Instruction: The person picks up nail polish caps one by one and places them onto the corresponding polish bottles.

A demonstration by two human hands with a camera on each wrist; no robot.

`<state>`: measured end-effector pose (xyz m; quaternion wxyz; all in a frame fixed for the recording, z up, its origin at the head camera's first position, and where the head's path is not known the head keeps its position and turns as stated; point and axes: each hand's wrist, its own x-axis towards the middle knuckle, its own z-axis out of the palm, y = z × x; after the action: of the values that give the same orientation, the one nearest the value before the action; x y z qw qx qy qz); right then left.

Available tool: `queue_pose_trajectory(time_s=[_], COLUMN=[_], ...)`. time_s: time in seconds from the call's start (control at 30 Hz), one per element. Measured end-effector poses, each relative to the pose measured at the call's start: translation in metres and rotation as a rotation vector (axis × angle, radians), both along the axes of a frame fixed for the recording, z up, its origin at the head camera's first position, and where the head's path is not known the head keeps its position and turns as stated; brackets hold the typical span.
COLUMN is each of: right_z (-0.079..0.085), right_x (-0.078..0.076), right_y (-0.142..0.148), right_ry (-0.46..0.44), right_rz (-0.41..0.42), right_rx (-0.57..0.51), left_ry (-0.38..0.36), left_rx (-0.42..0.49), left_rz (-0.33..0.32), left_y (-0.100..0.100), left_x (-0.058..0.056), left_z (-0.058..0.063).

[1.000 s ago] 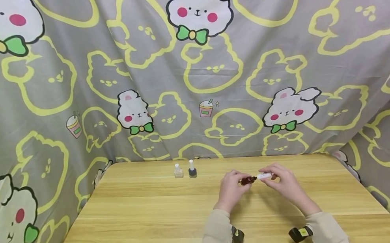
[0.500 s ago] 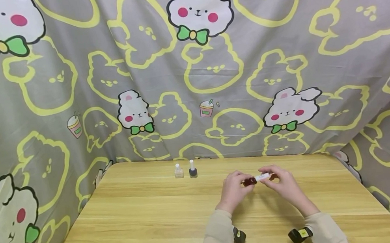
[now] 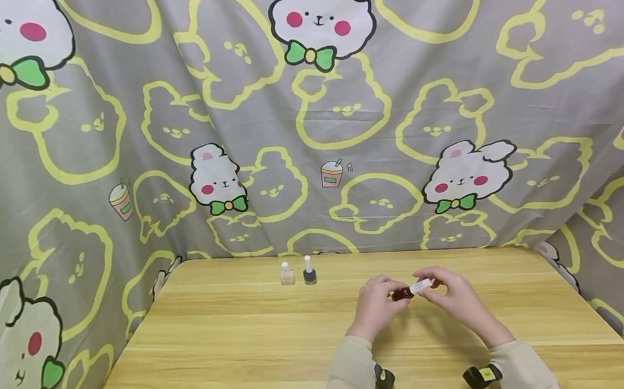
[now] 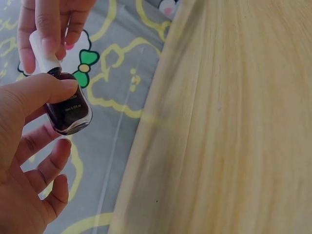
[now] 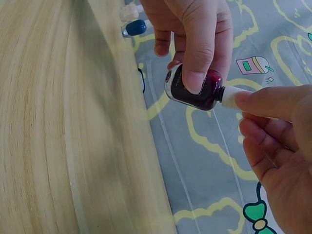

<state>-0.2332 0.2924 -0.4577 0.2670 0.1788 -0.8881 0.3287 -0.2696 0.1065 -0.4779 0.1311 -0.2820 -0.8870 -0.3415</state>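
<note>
A dark red nail polish bottle [image 4: 68,105] lies tilted between the thumb and fingers of my left hand [image 3: 374,305], held above the table. My right hand [image 3: 455,297] pinches its white cap [image 5: 231,96], which meets the bottle's black neck in both wrist views. In the left wrist view, my left thumb presses across the dark front of the bottle, and small print shows beneath it. The right thumb lies along the cap, with the other fingers loosely bent beside it in the right wrist view.
A clear-pinkish nail polish bottle [image 3: 287,276] and a dark blue one [image 3: 309,272], both white-capped, stand upright near the back edge of the wooden table [image 3: 236,342]. Behind hangs a grey curtain [image 3: 259,124] printed with cartoon rabbits. Black wrist cameras sit on both sleeves.
The white cap and the bottle have come together: the dark gap between them a second ago has closed. Both hands stay almost in place, and the cap has turned so that its print shows.
</note>
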Motion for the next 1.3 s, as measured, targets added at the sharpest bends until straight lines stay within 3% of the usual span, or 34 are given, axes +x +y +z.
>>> queue_pose_trajectory(time_s=[0.23,0.43,0.67,0.93,1.3], right_z=[0.000,-0.001,-0.001,-0.002,-0.003], right_x=[-0.001,-0.002,-0.001,-0.001,-0.001], right_y=[0.000,0.005,0.009,0.008,0.003], right_ry=[-0.064,-0.184,-0.326,-0.353,-0.328], right_rz=[0.077,0.169,0.172,0.185,0.252], right_rx=[-0.142,-0.377,-0.555,-0.544,-0.504], left_ry=[-0.073,-0.215,-0.309,-0.346,-0.392], left_rx=[0.081,0.273,0.431,0.460,0.391], left_rz=[-0.034,-0.060,-0.083,-0.122,-0.183], left_y=[0.000,-0.001,-0.002,-0.003,-0.001], left_x=[-0.002,-0.004,-0.008,-0.006,-0.005], left_z=[-0.003,-0.006,-0.008,-0.011,-0.010])
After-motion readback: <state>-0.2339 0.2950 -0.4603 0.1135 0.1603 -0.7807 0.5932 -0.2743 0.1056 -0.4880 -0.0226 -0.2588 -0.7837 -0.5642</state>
